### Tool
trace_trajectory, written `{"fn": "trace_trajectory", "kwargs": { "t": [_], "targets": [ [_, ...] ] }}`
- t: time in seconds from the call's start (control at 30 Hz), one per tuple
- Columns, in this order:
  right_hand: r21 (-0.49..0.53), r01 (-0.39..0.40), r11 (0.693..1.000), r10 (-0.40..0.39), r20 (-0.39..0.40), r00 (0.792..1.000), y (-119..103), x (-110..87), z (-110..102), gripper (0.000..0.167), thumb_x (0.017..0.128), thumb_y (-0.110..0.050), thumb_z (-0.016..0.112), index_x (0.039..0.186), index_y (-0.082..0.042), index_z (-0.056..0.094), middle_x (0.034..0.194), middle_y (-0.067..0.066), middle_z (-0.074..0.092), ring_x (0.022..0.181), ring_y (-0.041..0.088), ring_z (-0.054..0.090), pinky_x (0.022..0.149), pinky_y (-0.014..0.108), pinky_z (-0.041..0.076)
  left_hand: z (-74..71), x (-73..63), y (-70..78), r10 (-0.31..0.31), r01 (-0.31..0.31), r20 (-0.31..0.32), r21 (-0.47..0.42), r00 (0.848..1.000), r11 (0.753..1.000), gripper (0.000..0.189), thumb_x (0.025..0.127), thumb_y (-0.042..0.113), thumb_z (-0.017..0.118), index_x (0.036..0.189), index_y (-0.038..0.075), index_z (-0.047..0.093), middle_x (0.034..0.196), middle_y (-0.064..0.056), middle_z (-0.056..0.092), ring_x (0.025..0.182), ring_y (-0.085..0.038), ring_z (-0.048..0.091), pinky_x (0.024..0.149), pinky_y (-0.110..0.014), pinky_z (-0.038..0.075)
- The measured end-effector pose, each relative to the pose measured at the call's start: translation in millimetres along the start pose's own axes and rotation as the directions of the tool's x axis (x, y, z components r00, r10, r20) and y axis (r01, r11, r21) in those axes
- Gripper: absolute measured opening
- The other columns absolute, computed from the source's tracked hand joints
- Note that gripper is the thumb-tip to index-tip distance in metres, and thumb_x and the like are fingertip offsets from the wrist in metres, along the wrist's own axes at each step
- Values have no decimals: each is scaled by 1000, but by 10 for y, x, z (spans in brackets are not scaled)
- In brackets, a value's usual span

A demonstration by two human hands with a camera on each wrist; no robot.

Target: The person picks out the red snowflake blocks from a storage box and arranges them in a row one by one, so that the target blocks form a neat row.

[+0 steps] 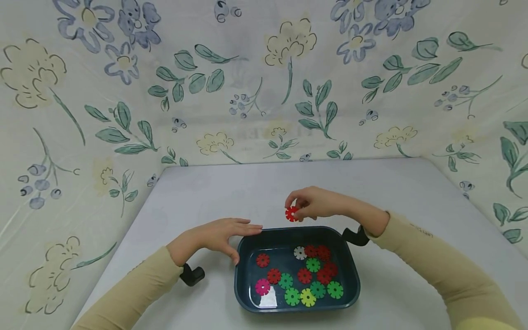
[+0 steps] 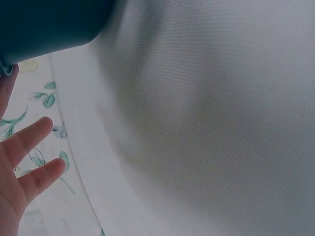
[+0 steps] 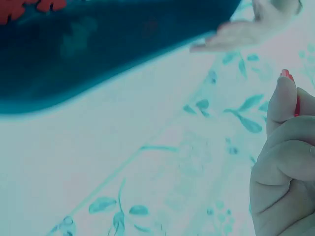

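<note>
Between thumb and fingers, my right hand [image 1: 315, 203] pinches a red notched disc [image 1: 292, 214] just beyond the far rim of a dark blue tray [image 1: 297, 308]. The disc shows edge-on in the right wrist view, mostly covered by the fingers. My left hand [image 1: 222, 234] rests at the tray's far left corner, fingers extended over the rim and thumb along the left side. Lying in the tray are several flat notched discs: a white disc [image 1: 300, 252], a pink disc [image 1: 262, 287], a yellow disc [image 1: 308, 297], green discs such as this green disc [image 1: 335, 289], and several red ones.
The tray stands on a white table [image 1: 206, 192]. A flower-printed cloth [image 1: 255, 82] hangs behind the table and along both sides. Black wrist straps with a camera mount [image 1: 192, 275] stick out below each forearm, close to the tray on the right.
</note>
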State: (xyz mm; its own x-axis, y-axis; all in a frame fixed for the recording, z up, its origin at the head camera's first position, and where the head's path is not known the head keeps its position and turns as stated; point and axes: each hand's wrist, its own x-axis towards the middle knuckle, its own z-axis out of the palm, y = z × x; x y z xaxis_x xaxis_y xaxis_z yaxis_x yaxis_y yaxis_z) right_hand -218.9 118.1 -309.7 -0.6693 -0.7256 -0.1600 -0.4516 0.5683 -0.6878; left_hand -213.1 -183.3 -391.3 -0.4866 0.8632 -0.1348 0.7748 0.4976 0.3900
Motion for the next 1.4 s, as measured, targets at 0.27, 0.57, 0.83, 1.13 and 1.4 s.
{"fn": "trace_trajectory", "kwargs": {
  "t": [0.27, 0.57, 0.83, 1.13, 1.4],
  "targets": [
    [87, -21, 996, 29, -95, 995, 92, -174, -295, 29, 87, -11, 59, 115, -6, 54, 79, 4, 61, 55, 15, 46, 51, 26, 41, 2, -8, 0, 9, -9, -6, 10, 1000, 1000, 88, 66, 47, 75, 139, 13, 39, 144, -1, 39, 130, -36, 35, 102, -53, 31],
    [300, -42, 953, 109, -210, 971, 391, -345, -604, 36, 89, -15, 59, 121, -2, 47, 88, 8, 63, 51, 14, 42, 46, 22, 35, 4, -5, 4, 10, -10, -7, 5, 1000, 1000, 88, 66, 46, 75, 140, 14, 39, 144, -2, 39, 130, -36, 35, 102, -52, 32],
    [439, -14, 898, 166, -310, 936, 777, -456, -781, 36, 94, -11, 49, 126, 0, 39, 84, 0, 63, 51, 11, 37, 49, 21, 34, 6, -4, 3, 11, -11, -4, 15, 1000, 1000, 89, 66, 48, 74, 140, 17, 38, 144, -1, 39, 130, -35, 35, 101, -53, 32],
    [588, -11, 809, 302, -399, 866, 1119, -540, -890, 23, 94, -19, 51, 116, -18, 43, 82, -9, 64, 56, 9, 39, 52, 18, 35, -9, -10, 32, 1, -1, 3, 18, 1000, 1000, 89, 66, 48, 74, 140, 15, 38, 144, -1, 39, 130, -35, 35, 102, -53, 32],
    [669, -51, 741, 455, -444, 772, 1420, -515, -862, 52, 95, -21, 49, 138, -4, 26, 80, -11, 63, 56, 8, 41, 54, 16, 39, -26, -17, 42, -21, 21, 25, 8, 999, 1000, 89, 68, 49, 73, 142, 19, 35, 145, 1, 36, 131, -32, 34, 103, -52, 30]
  ]
}}
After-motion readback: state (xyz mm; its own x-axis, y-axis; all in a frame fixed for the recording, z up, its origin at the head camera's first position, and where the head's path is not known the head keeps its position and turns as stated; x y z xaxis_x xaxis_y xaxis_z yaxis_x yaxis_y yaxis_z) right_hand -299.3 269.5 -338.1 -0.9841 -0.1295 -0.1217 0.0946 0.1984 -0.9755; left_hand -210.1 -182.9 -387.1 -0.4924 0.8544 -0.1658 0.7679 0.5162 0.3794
